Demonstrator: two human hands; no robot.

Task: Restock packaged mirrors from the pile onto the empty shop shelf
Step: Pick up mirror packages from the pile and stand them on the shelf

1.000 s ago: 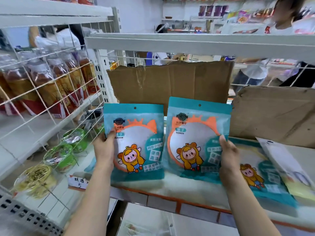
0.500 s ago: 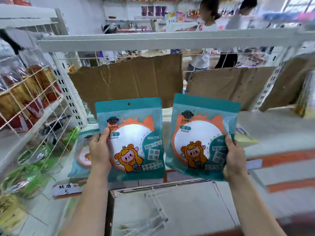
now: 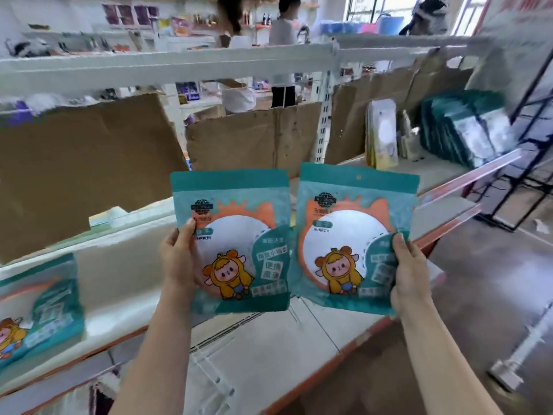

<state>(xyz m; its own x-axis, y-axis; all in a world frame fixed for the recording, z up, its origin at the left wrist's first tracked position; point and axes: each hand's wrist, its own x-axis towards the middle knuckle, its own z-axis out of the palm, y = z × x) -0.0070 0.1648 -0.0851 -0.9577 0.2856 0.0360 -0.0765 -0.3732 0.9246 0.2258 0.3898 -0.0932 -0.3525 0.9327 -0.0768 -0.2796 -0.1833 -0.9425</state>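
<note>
Left hand point(image 3: 179, 265) grips left mirror pack point(image 3: 239, 244) at its left edge: thumb on front, fingers hidden behind. Right hand point(image 3: 410, 274) grips right mirror pack point(image 3: 353, 241) at its right edge, same hold. Both packs are upright, side by side, above the shelf point(image 3: 125, 265) edge. Third pack point(image 3: 39, 307) lies on shelf, far left. Cardboard sheets point(image 3: 257, 139) stand behind. Teal pack stack point(image 3: 466, 130) stands far right.

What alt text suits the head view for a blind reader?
The left hand grips the left mirror pack and the right hand the right mirror pack, both teal and upright, before a white shop shelf backed with brown cardboard. More teal packs stand at the far right; another pack lies at the left.
</note>
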